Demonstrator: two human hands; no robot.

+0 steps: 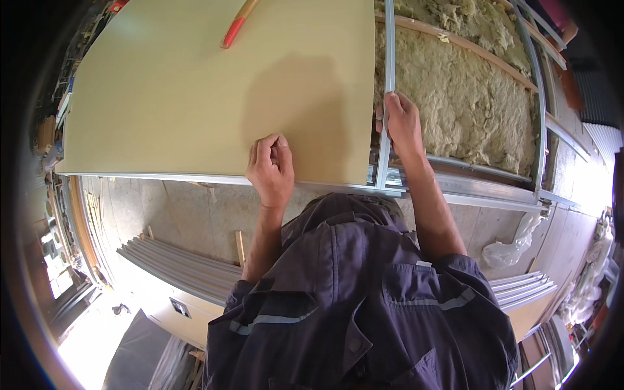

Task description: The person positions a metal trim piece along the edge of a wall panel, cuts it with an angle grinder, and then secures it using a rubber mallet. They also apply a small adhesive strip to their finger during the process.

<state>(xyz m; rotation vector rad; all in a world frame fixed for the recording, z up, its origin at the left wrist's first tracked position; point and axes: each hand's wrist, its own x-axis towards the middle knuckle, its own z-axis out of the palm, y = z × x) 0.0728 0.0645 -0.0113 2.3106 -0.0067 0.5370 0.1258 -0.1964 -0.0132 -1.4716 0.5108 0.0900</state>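
A large beige board [162,97] is filling the upper left and upper middle of the frame, and a dark shadow is falling across its lower right part. Pale, fibrous insulation [468,97] is lying in the upper right. Between the two, a narrow grey metal profile [390,45] is running down from the top edge, right of centre, just beside the board's right edge. The right hand [404,127] is gripping this profile near its lower part, closing around it with the thumb uppermost. Left of centre, the left hand [270,169] is hanging over the board's lower edge, its fingers curling into a loose fist; whether it is touching the board or hiding anything small, I cannot tell. A red-tipped handle [238,26] is lying slanted on the board at the top.
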